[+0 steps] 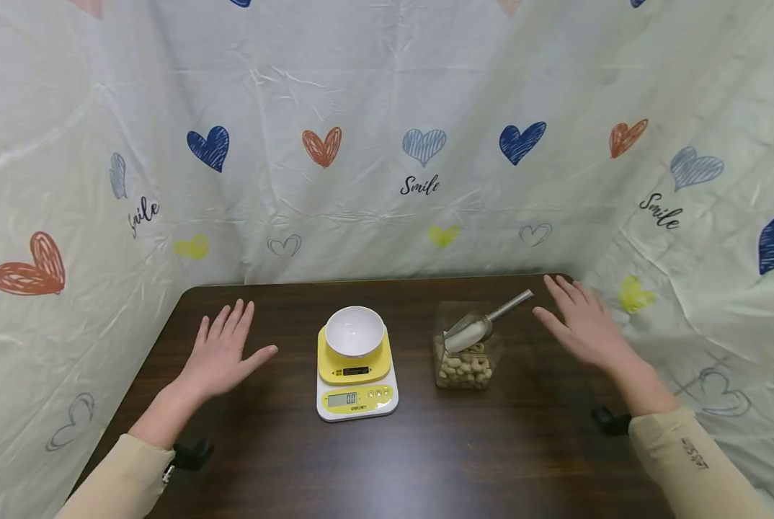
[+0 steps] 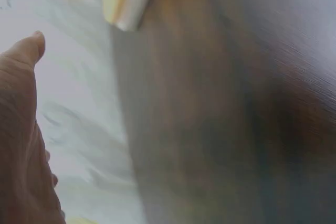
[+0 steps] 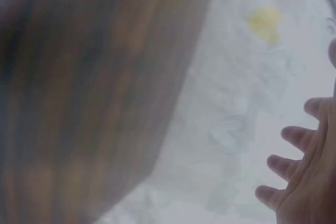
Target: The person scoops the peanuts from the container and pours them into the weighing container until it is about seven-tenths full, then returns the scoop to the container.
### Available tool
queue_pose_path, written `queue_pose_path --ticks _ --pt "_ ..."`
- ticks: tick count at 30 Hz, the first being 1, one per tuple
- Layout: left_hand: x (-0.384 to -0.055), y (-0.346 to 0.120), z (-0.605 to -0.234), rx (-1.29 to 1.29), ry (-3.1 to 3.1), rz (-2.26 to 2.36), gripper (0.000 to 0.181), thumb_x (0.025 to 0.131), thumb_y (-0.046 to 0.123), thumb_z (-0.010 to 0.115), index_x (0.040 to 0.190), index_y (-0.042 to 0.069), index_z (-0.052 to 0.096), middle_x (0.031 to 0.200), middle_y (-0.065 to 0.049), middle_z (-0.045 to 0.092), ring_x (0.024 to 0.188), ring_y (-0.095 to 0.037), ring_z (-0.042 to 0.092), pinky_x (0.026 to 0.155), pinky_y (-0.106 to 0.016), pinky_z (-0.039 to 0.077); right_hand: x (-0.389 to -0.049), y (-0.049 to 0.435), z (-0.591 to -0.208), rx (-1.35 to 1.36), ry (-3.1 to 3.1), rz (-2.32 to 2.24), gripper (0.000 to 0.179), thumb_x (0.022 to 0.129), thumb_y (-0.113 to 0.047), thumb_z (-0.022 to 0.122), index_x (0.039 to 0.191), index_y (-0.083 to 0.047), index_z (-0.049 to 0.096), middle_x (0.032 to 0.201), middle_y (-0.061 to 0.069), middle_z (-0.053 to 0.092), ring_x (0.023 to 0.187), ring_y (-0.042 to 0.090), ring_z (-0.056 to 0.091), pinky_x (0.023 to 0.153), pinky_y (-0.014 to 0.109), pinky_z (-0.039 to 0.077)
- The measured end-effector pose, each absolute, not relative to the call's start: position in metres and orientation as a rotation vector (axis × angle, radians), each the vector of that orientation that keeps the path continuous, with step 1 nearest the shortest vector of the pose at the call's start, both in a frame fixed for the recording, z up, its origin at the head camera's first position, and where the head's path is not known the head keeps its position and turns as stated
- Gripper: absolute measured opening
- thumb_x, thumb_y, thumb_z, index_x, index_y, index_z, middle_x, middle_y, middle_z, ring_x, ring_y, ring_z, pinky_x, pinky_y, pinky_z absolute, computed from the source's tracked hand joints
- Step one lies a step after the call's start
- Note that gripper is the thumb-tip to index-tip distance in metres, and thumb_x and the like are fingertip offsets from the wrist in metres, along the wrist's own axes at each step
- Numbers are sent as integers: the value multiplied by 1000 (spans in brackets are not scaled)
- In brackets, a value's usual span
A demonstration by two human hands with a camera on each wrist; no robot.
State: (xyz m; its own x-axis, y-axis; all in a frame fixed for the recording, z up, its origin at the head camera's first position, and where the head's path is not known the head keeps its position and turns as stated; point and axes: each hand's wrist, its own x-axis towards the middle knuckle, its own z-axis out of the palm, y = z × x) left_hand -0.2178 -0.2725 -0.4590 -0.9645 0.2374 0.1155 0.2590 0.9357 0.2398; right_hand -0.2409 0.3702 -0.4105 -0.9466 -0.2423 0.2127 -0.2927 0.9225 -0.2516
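In the head view a yellow and white kitchen scale [image 1: 359, 404] stands mid-table, its display reading 0.0. A small white bowl [image 1: 355, 331] sits on its platform. Right of it is a clear square container [image 1: 468, 380] partly filled with pale ring-shaped and nut-like pieces [image 1: 468, 366]. A metal scoop [image 1: 468, 335] leans in the container, handle pointing up and right. My left hand [image 1: 220, 357] is spread left of the scale, holding nothing. To the right of the container, my right hand [image 1: 584, 324] is spread too, fingers straight and nothing in them.
The dark wooden table [image 1: 419, 461] has rounded far corners. White sheeting [image 1: 361, 245] printed with hearts and "Smile" hangs behind it and along both sides. Black wrist mounts [image 1: 192, 455] show at the cuffs. Both wrist views are blurred.
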Motion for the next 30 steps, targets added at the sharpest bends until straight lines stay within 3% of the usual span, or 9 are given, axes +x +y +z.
queue_pose_path --ticks 7,14,24,30 --pt "-223 -226 -416 -590 -2965 -475 113 91 79 51 166 10 3 170 -16 6 155 -40 3 119 -62 -1 -245 353 -376 585 -2792 425 69 107 -41 53 163 -10 28 162 26 28 146 52 22 112 69 16" --pt "-220 -161 -389 -878 -2917 -602 116 88 80 54 166 15 -1 172 -3 0 157 -25 -1 123 -50 5 -248 324 -349 730 -2870 278 63 106 -47 54 156 -10 45 158 21 39 147 47 25 113 67 20" --pt "-218 -72 -385 -1121 -2864 -1095 122 81 71 73 164 31 -7 169 13 -2 155 -14 3 121 -45 17 -255 296 -346 892 -2919 164 42 100 -34 69 135 -12 69 141 16 58 134 42 46 107 63 33" --pt "-225 -32 -403 -1143 -2869 -1273 128 77 68 79 164 31 -7 170 9 1 155 -18 6 121 -50 19 -252 289 -343 919 -3014 176 40 100 -31 69 133 -8 69 141 17 58 135 42 46 105 61 37"
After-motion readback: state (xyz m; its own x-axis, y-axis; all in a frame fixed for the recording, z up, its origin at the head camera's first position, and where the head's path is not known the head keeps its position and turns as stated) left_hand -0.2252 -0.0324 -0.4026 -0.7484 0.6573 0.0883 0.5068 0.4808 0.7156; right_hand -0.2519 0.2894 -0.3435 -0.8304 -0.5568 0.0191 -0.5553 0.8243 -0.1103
